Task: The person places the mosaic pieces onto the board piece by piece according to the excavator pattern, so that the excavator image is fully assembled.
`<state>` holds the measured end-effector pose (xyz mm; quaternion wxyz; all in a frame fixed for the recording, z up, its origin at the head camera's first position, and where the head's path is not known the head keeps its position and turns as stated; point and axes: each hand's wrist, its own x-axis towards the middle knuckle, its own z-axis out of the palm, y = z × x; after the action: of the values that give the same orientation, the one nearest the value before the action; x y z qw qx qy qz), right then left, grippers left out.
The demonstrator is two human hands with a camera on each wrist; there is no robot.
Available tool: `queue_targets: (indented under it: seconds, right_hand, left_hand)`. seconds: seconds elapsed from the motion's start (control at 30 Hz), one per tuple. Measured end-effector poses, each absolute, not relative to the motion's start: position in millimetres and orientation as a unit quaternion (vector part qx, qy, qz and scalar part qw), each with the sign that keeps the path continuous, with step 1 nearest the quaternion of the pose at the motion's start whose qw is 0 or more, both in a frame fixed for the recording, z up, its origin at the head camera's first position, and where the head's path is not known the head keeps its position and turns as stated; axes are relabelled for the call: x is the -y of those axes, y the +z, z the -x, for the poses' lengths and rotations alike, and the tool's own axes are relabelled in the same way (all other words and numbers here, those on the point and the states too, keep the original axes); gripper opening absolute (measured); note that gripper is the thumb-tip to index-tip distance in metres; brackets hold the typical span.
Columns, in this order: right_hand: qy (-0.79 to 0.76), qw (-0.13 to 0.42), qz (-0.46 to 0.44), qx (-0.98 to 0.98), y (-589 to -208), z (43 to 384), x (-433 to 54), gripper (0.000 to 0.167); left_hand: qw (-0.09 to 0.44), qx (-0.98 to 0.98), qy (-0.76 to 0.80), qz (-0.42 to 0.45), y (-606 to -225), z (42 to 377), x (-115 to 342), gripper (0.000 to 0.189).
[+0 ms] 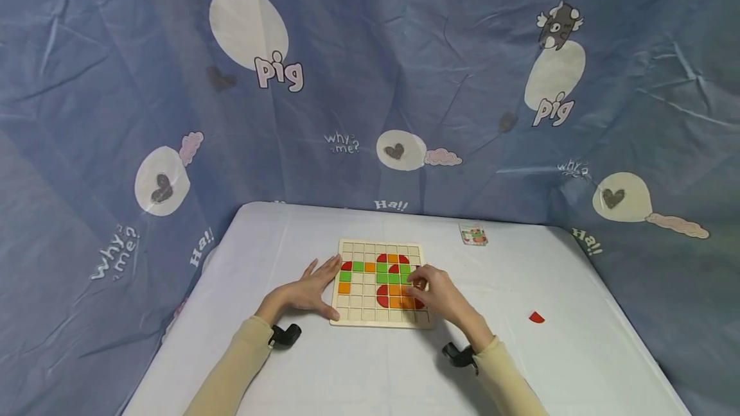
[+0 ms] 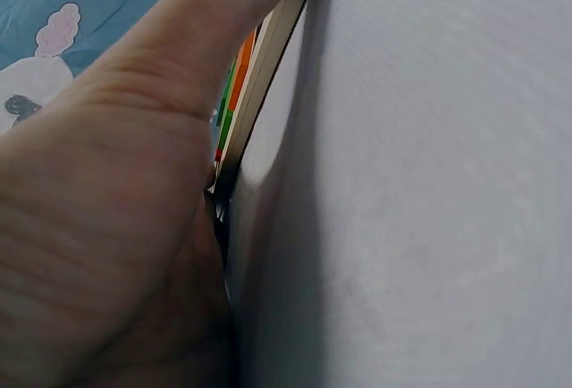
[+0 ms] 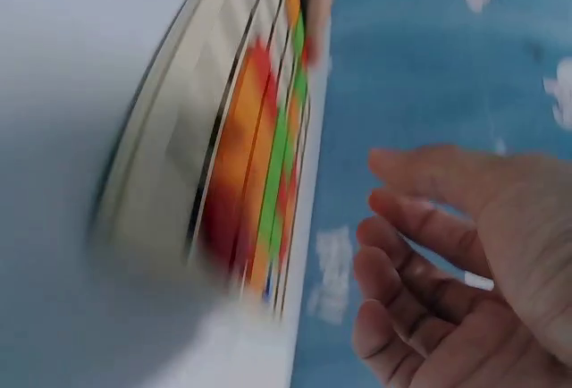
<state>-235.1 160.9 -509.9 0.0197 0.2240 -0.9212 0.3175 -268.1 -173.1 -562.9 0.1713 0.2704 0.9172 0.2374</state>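
Note:
A light wooden grid board (image 1: 370,323) lies on the table with red, green and orange tiles set in its squares. Along its left edge rests my left hand (image 1: 309,289), fingers spread, thumb at the near left corner. My right hand (image 1: 442,291) hovers over the board's right side, its fingers loosely bent. In the right wrist view the thumb and fingertips (image 3: 384,202) show nothing between them. Beneath that hand are orange tiles (image 1: 401,296) flanked by rounded red pieces (image 1: 383,296). A short row of green (image 1: 358,267) and orange tiles (image 1: 370,267) runs along the left.
A loose red quarter-round piece (image 1: 537,318) lies on the white tablecloth (image 1: 578,364) to the right. Beyond the board's far right corner sits a small stack of picture cards (image 1: 474,235). A blue printed curtain (image 1: 347,95) hangs behind the table.

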Motion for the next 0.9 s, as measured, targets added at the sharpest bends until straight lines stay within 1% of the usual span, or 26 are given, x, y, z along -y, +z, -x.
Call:
queue_targets:
  seconds: [0.13,0.27,0.37,0.6,0.77,0.9]
  right_hand:
    - [0.301,0.027,-0.170,0.938,-518,223,-212,0.020]
    - [0.295,-0.002,-0.112,0.949,-529,215,-240,0.028]
    - [0.288,-0.020,-0.098,0.952,-537,215,-245,0.028]
    - [0.259,0.000,-0.069,0.963,-546,218,-244,0.021]
    - [0.261,-0.015,-0.065,0.963,-546,218,-250,0.017]
    - [0.273,-0.030,-0.086,0.958,-546,217,-258,0.023]
  left_hand:
    - [0.169,-0.916,0.240,-0.272,-563,266,174,0.131]
    - [0.168,-0.917,0.246,-0.267,-562,263,176,0.131]
    - [0.167,-0.918,0.246,-0.262,-561,262,178,0.131]
    - [0.166,-0.919,0.236,-0.269,-564,266,175,0.131]
    - [0.169,-0.917,0.244,-0.267,-564,266,173,0.132]
    - [0.167,-0.918,0.242,-0.266,-564,266,172,0.133]
